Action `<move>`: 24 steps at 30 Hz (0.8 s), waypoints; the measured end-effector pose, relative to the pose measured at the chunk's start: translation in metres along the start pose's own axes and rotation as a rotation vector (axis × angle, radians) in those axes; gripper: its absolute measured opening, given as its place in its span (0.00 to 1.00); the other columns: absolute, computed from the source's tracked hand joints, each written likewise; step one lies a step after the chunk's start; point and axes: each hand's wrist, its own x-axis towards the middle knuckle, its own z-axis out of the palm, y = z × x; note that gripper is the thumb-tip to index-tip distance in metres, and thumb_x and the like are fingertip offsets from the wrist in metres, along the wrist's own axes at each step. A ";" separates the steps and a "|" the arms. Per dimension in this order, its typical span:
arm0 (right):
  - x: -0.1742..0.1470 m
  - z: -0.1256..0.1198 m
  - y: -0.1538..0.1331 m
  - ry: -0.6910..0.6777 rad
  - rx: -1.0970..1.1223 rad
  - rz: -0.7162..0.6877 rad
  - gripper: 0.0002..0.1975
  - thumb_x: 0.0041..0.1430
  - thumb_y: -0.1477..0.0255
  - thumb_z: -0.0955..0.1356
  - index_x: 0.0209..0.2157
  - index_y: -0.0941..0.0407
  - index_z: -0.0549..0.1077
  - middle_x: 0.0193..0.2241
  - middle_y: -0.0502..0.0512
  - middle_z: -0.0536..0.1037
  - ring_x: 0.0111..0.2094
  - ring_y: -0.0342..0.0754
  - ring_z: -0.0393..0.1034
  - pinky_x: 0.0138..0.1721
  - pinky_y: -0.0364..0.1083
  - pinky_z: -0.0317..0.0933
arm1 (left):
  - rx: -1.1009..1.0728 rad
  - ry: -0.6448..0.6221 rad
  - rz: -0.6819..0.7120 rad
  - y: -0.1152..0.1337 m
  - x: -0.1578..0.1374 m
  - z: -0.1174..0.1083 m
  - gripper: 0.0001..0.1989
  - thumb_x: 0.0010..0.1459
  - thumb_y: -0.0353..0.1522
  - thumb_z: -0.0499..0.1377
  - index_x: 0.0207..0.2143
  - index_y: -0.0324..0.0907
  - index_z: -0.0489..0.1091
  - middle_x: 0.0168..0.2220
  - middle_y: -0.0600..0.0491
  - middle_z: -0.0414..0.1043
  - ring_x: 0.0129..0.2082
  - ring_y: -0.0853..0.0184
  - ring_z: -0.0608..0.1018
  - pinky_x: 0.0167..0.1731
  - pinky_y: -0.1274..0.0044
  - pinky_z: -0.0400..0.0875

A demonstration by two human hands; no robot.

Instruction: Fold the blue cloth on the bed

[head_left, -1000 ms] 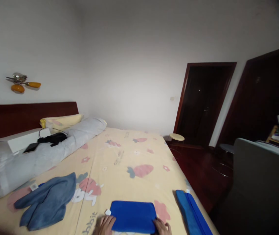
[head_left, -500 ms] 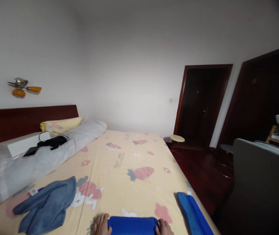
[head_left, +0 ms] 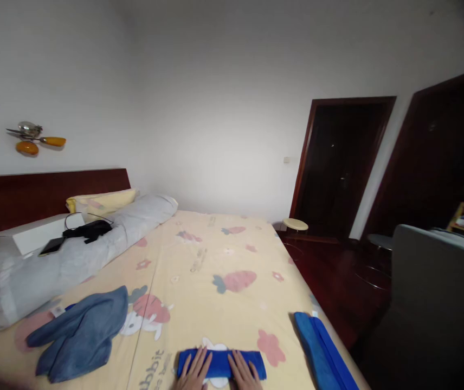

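Note:
A bright blue towel, folded into a narrow strip, lies on the yellow printed bed sheet at the near edge of the view. My left hand rests flat on its left half, fingers spread. Flat on the right half lies my right hand. Both palms press down on the cloth and neither grips it. A second bright blue folded towel lies to the right, near the bed's right edge.
A crumpled grey-blue towel lies at the left. A long grey bolster carries a phone, black cable and white box near the dark wooden headboard. A grey chair back, round stools and dark doors stand right.
The blue towel went from a wide rectangle to a narrow folded strip. My hands moved from its two outer edges to lie flat on top of it.

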 end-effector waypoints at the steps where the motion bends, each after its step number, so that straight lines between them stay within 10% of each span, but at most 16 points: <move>1: 0.000 -0.012 0.012 -0.066 0.036 -0.007 0.29 0.58 0.71 0.60 0.61 0.44 0.59 0.61 0.50 0.62 0.60 0.55 0.62 0.56 0.57 0.64 | 0.033 0.018 0.004 -0.006 -0.005 -0.009 0.41 0.52 0.27 0.49 0.65 0.58 0.36 0.69 0.65 0.33 0.69 0.61 0.45 0.69 0.57 0.44; 9: 0.001 -0.062 0.036 -0.231 0.165 0.192 0.36 0.51 0.74 0.59 0.64 0.49 0.54 0.66 0.52 0.55 0.66 0.55 0.50 0.64 0.63 0.49 | 0.073 -0.030 -0.174 -0.006 -0.022 -0.052 0.47 0.42 0.26 0.50 0.67 0.49 0.42 0.70 0.61 0.38 0.70 0.67 0.43 0.68 0.62 0.40; 17: 0.021 -0.109 0.013 -0.267 0.273 0.294 0.31 0.47 0.74 0.61 0.56 0.58 0.67 0.58 0.64 0.70 0.61 0.60 0.60 0.64 0.64 0.42 | 0.039 0.059 -0.176 -0.031 -0.005 -0.019 0.42 0.46 0.31 0.50 0.66 0.47 0.47 0.69 0.59 0.46 0.69 0.67 0.49 0.66 0.64 0.44; 24: 0.066 -0.193 0.019 -0.254 0.486 0.326 0.20 0.38 0.77 0.62 0.36 0.57 0.76 0.32 0.53 0.81 0.35 0.49 0.73 0.36 0.44 0.62 | -0.096 0.060 -0.250 -0.034 0.013 0.001 0.36 0.49 0.34 0.56 0.62 0.47 0.58 0.65 0.50 0.59 0.66 0.58 0.58 0.66 0.60 0.47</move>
